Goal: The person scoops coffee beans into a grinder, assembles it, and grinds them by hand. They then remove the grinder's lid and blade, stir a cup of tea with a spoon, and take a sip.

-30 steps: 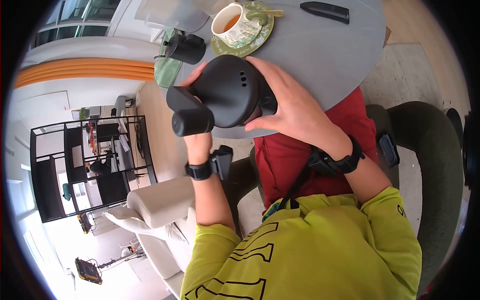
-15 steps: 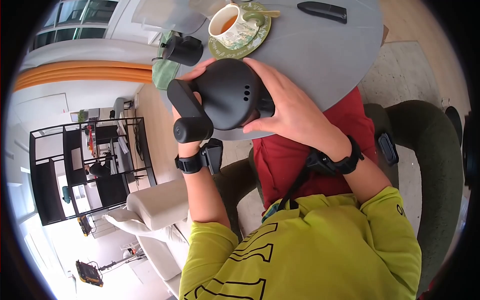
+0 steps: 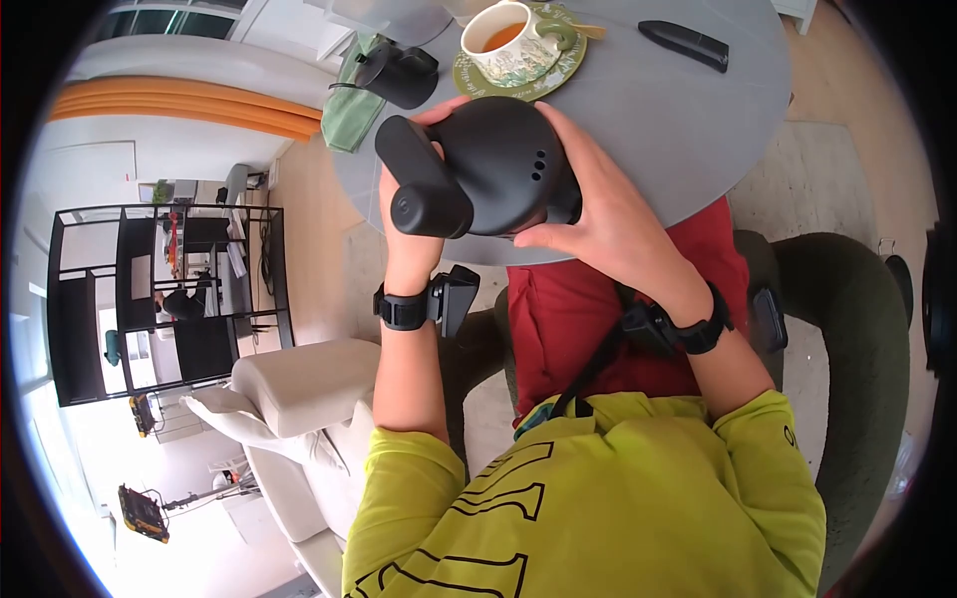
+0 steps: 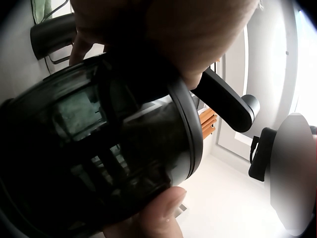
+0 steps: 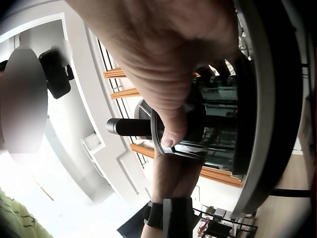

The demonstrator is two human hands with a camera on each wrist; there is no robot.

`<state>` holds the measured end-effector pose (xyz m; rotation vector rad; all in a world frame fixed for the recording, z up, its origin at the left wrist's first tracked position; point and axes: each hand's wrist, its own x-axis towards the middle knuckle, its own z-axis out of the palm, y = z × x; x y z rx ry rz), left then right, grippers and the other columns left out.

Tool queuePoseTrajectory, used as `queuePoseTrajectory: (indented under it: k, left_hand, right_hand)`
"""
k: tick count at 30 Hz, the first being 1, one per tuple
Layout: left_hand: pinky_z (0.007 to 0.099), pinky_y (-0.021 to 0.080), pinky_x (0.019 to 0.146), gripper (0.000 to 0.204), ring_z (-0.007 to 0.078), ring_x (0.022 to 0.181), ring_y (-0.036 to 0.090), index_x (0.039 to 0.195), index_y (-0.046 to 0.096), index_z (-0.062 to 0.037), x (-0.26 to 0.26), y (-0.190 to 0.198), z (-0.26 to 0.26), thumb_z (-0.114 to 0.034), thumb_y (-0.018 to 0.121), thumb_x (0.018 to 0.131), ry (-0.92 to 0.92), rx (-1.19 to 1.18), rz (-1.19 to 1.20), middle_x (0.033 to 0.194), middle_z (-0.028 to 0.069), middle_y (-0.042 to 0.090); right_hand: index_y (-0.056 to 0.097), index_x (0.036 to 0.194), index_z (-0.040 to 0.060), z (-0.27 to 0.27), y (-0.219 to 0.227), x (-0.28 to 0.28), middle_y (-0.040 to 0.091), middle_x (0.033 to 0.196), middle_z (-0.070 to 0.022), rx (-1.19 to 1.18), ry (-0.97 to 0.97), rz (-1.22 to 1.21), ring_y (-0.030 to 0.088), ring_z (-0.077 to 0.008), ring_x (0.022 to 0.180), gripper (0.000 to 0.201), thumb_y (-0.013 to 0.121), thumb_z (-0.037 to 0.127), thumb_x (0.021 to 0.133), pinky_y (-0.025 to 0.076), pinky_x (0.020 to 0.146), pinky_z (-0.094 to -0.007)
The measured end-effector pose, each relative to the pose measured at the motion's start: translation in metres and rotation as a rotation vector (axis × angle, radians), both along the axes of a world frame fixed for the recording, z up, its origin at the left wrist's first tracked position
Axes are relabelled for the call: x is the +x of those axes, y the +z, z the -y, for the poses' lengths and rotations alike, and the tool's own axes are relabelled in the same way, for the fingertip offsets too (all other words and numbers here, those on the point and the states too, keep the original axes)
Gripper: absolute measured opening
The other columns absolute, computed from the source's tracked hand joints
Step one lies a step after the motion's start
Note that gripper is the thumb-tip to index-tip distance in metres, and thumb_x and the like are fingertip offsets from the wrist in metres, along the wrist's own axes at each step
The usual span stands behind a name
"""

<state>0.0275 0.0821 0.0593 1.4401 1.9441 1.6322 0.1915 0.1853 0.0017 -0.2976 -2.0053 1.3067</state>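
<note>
Between both hands is a black lidded vessel [image 3: 498, 159], held above the near edge of the round grey table. Its lid has several small holes, and a thick black arm with a rounded end [image 3: 429, 209] sticks out to the left. Dark see-through walls show in the left wrist view. On the vessel's left side, the left hand [image 3: 411, 219] grips it, its fingers partly hidden. The right hand [image 3: 623, 214] wraps the right side, and its thumb [image 5: 173, 130] presses the wall in the right wrist view.
A cup of tea [image 3: 510, 62] stands on a green saucer [image 3: 560, 82] with a spoon. Left of it are a black pitcher [image 3: 399, 75] and green cloth [image 3: 351, 118]. A dark elongated object [image 3: 684, 45] lies near the grey table's [image 3: 688, 130] far side.
The head view has shifted, so the tabletop things appear further right. The vessel appears further right and slightly higher, its arm turned a little; both hands still hold it.
</note>
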Motion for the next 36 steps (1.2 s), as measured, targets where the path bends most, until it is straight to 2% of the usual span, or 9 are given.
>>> queuePoseTrajectory:
  k: [12,14,17,23,27,29,30,32,36]
  left_hand:
    - [0.0324,0.048,0.094,0.026,0.0201,0.107,0.062,0.122,0.053,-0.0011,-0.02,0.006,0.002,-0.012,0.05,0.098,-0.091,-0.083,-0.122,0.126,0.012,0.063]
    - [0.0337,0.048,0.094,0.026,0.0211,0.107,0.062,0.12,0.055,-0.0006,-0.028,0.006,-0.002,-0.013,0.053,0.097,-0.195,-0.083,-0.03,0.125,0.0122,0.063]
    - [0.0354,0.048,0.095,0.026,0.0229,0.11,0.061,0.119,0.056,-0.0005,-0.027,-0.001,-0.006,-0.015,0.054,0.098,-0.248,0.041,-0.052,0.124,0.0134,0.064]
    - [0.037,0.047,0.098,0.026,0.0259,0.117,0.059,0.118,0.057,-0.0019,-0.04,0.005,-0.008,-0.012,0.057,0.094,-0.434,0.057,-0.054,0.124,0.0164,0.063]
    - [0.0348,0.048,0.096,0.027,0.0226,0.115,0.06,0.117,0.057,-0.0017,-0.034,0.011,-0.006,-0.01,0.058,0.091,-0.387,0.026,-0.051,0.124,0.0141,0.064]
    - [0.032,0.049,0.093,0.025,0.0189,0.112,0.061,0.115,0.057,-0.0012,-0.026,0.011,0.0,-0.008,0.058,0.091,-0.22,-0.031,-0.165,0.124,0.011,0.064]
    - [0.032,0.049,0.093,0.025,0.0189,0.112,0.061,0.115,0.057,-0.0012,-0.021,0.01,0.002,-0.008,0.058,0.091,-0.221,-0.033,-0.163,0.124,0.011,0.064]
    - [0.03,0.049,0.09,0.024,0.0153,0.107,0.061,0.114,0.057,-0.0007,-0.01,0.009,0.004,-0.008,0.056,0.092,-0.074,-0.036,-0.133,0.124,0.0083,0.065]
    - [0.0297,0.049,0.089,0.022,0.0144,0.103,0.061,0.114,0.058,-0.001,0.001,0.007,0.002,-0.009,0.054,0.093,0.019,-0.055,-0.103,0.124,0.0084,0.065]
  right_hand:
    - [0.027,0.15,0.0029,-0.005,0.005,0.002,0.044,0.144,-0.0213,0.036,0.022,0.006,0.044,-0.0385,0.133,0.102,0.086,0.027,0.069,0.037,0.109,-0.043]
    - [0.028,0.149,0.0029,-0.006,0.006,0.002,0.044,0.143,-0.0209,0.046,0.028,0.003,0.044,-0.0382,0.132,0.102,0.086,0.026,0.069,0.038,0.109,-0.0428]
    - [0.03,0.148,0.0029,-0.006,0.008,0.001,0.046,0.142,-0.0202,0.005,0.048,-0.008,0.045,-0.0378,0.131,0.1,0.086,0.026,0.069,0.038,0.109,-0.0427]
    - [0.031,0.147,0.0021,-0.007,0.006,0.001,0.047,0.141,-0.0204,0.02,0.05,-0.018,0.047,-0.0379,0.13,0.1,0.087,0.026,0.068,0.039,0.107,-0.0424]
    - [0.031,0.147,0.0019,-0.007,0.007,0.001,0.047,0.14,-0.0206,0.033,0.034,-0.007,0.047,-0.0383,0.13,0.1,0.087,0.027,0.068,0.039,0.107,-0.0421]
    - [0.031,0.147,0.0019,-0.007,0.006,0.0,0.047,0.14,-0.0206,0.029,0.035,-0.011,0.047,-0.0383,0.129,0.1,0.087,0.027,0.068,0.039,0.107,-0.0421]
    - [0.031,0.147,0.0018,-0.007,0.006,0.001,0.047,0.14,-0.0206,0.029,0.042,-0.019,0.047,-0.0383,0.129,0.1,0.087,0.026,0.067,0.039,0.107,-0.042]
    - [0.031,0.147,0.0017,-0.007,0.006,0.001,0.047,0.14,-0.0206,0.028,0.05,-0.025,0.047,-0.0382,0.129,0.101,0.087,0.026,0.067,0.039,0.107,-0.042]
    - [0.031,0.147,0.0012,-0.006,0.004,-0.001,0.047,0.141,-0.0205,0.009,0.053,-0.012,0.047,-0.0377,0.13,0.101,0.087,0.026,0.067,0.038,0.108,-0.0418]
